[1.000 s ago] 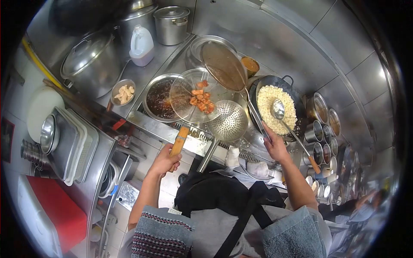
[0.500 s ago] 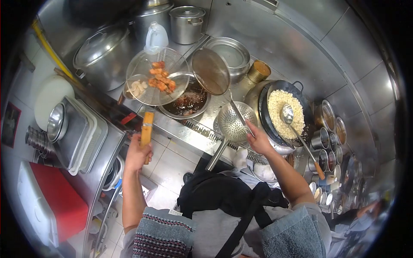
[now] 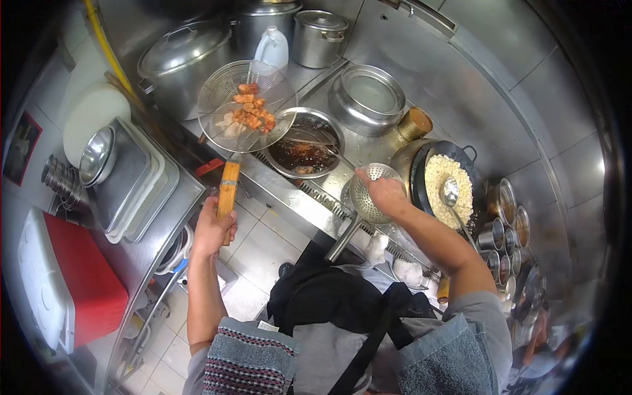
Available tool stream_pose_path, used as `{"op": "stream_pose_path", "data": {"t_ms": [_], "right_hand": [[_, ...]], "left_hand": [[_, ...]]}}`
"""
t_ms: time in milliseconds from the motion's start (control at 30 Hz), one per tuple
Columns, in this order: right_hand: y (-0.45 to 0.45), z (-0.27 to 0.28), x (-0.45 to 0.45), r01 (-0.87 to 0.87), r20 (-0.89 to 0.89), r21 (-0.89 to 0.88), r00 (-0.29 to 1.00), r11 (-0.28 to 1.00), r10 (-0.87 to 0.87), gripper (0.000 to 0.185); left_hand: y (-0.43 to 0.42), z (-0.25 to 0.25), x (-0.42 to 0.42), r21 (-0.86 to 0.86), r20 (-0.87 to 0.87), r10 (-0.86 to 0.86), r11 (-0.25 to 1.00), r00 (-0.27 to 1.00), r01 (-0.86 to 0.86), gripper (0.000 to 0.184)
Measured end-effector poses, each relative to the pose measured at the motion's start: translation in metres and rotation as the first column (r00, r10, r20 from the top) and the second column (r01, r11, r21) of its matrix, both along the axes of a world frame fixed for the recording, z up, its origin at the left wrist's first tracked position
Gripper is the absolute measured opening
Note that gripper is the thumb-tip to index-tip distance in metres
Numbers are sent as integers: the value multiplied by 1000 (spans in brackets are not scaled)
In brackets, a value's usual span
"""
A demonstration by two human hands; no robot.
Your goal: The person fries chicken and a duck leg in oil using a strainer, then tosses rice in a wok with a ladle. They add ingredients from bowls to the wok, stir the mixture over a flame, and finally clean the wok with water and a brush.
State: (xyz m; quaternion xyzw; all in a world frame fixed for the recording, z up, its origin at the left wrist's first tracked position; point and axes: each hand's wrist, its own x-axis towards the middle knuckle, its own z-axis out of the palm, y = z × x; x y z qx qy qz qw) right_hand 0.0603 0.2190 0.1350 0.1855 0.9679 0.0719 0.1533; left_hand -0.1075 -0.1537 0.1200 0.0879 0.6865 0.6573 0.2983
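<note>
My left hand (image 3: 214, 228) is closed round the wooden handle of a wire strainer (image 3: 214, 92). Orange-brown fried pieces (image 3: 253, 110) lie in the strainer, raised over the left side of a pot of dark oil (image 3: 296, 158). Paler pieces (image 3: 232, 125) show through or beside the mesh; I cannot tell which. My right hand (image 3: 386, 192) grips the thin metal handle of a fine-mesh skimmer (image 3: 339, 155). Its head is down in the oil pot, partly hidden by the strainer. Bits float on the oil. Under my right forearm sits a perforated ladle (image 3: 372, 207).
At right, a wok (image 3: 416, 174) holds pale chopped food with a ladle (image 3: 450, 191) resting in it. Behind stand a pot of cloudy liquid (image 3: 375, 92), a can (image 3: 416, 123) and lidded pots (image 3: 320, 39). Trays and a bowl (image 3: 99, 157) are on the left counter.
The fine-mesh skimmer has gone from raised above the stove down into the oil pot. My right hand has moved slightly up and left in view. The strainer stays raised. The view has shifted.
</note>
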Motion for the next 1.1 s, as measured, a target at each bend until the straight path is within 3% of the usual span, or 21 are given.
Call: {"op": "stream_pose_path", "data": {"t_ms": [100,133,167,233,267,300,333,367,467,533,567,600,667,900,1100], "right_hand": [[21,-1,-21,-70,62,-35,995,997,72,74],[34,6,-29,-75,97,-148,991,986,90,70],[54,11,-36,-79,100,-146,991,986,94,70],[89,20,-42,-169,83,-368,973,914,213,67],[97,23,-40,-173,84,-361,973,916,217,67],[104,28,-40,74,185,-527,982,847,30,66],[109,32,-40,315,316,-642,939,699,-133,65],[113,33,-38,309,315,-638,941,705,-127,65],[114,15,-19,452,380,-850,882,271,-279,63],[110,-2,-6,411,368,-905,886,110,-283,62],[108,-13,1,382,359,-924,887,25,-291,62],[108,-25,8,380,357,-925,888,25,-290,62],[108,-47,22,300,345,-935,893,-189,-290,62],[60,-79,52,190,371,-902,802,-388,-468,59],[30,-99,69,63,387,-832,778,-551,-495,62]], "left_hand": [[-6,-5,3,21,38,-16,1000,999,16,32],[-8,-5,5,8,51,-19,1000,999,18,33],[-9,-5,7,10,55,-14,1000,998,14,33],[-12,-6,10,26,77,-15,1000,997,13,35],[-12,-7,11,33,76,-12,999,997,9,35],[-13,-7,12,23,74,-9,1000,997,7,31],[-14,-8,13,12,74,-5,1000,997,4,28],[-15,-10,14,18,73,3,1000,997,-4,28],[-18,-14,13,18,69,-2,1000,998,1,27],[-20,-15,13,5,72,1,1000,997,-1,28],[-20,-14,12,4,70,2,1000,998,-3,28],[-21,-12,11,12,77,11,1000,997,-12,31],[-22,-10,10,15,81,20,1000,997,-22,34],[-24,-6,11,-23,64,63,998,996,-62,31],[-24,-7,14,-69,40,88,994,995,-85,32]]}}
